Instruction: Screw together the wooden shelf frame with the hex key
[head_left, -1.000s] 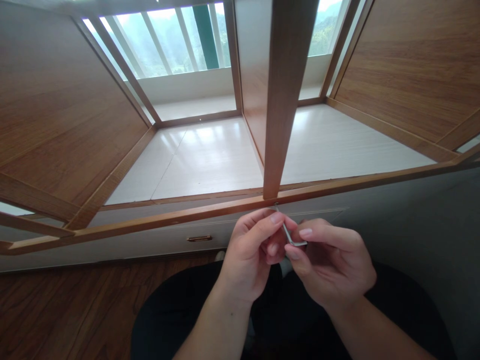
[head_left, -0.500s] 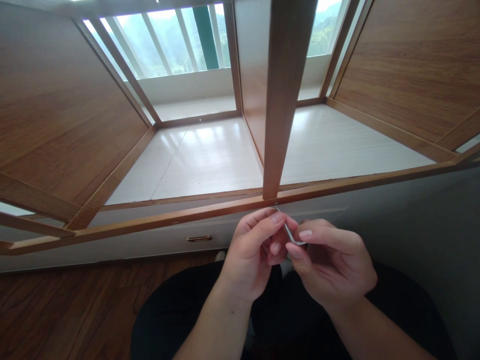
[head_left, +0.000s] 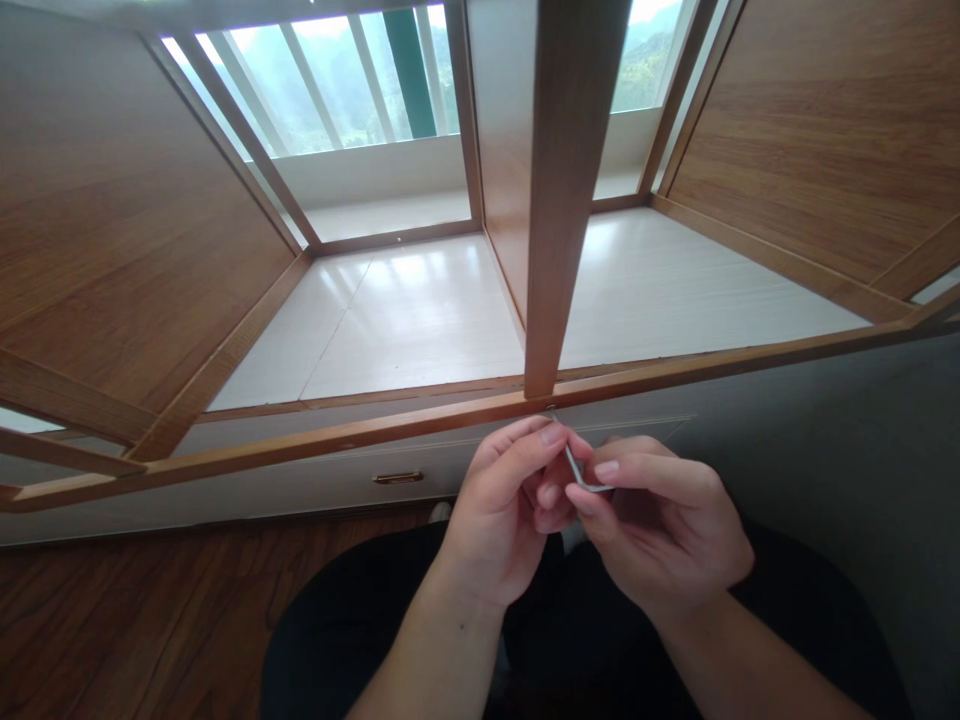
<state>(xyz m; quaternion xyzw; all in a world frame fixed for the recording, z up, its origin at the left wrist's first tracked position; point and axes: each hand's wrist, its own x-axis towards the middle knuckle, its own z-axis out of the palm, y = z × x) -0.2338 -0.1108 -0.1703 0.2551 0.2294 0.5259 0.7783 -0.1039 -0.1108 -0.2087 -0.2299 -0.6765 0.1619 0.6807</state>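
Note:
A small L-shaped metal hex key [head_left: 579, 473] is pinched between both hands just under a wooden cabinet frame. My left hand [head_left: 501, 515] holds its upper shaft with thumb and forefinger. My right hand [head_left: 660, 525] grips the bent lower end. The key's tip reaches up to the underside of the front rail [head_left: 360, 433], right below the upright wooden divider [head_left: 566, 200]. Whether the tip sits in a screw is hidden.
The wooden cabinet frame has white inner panels [head_left: 420, 310] and brown side panels [head_left: 112, 200]. Behind it stand a window with railings [head_left: 352, 80] and a white drawer unit with a brass handle [head_left: 398, 477]. Dark wood floor [head_left: 112, 620] lies at the lower left, my dark-clothed lap [head_left: 570, 640] below.
The hands and hex key stay almost in place; the fingers have shifted very slightly around the key.

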